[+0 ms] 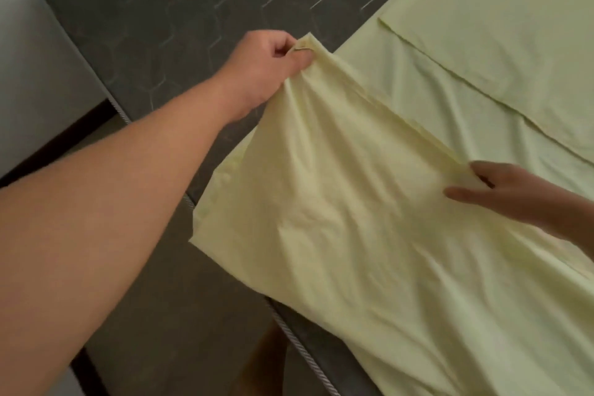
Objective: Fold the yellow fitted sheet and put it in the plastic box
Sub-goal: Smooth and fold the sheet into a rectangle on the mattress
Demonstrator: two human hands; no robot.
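Note:
The pale yellow fitted sheet [369, 235] lies spread over the right part of a dark grey mattress, with a folded layer on top at the upper right. My left hand [266, 67] pinches a bunched corner of the sheet and holds it lifted above the mattress. My right hand [501, 193] pinches a fold edge of the sheet at the right, thumb below and fingers behind the cloth. The cloth stretches taut between both hands. The plastic box is not in view.
The dark grey mattress [154, 19] with a hexagon pattern and corded piping fills the left and centre. A white wall [29, 58] and a dark skirting strip lie at the far left.

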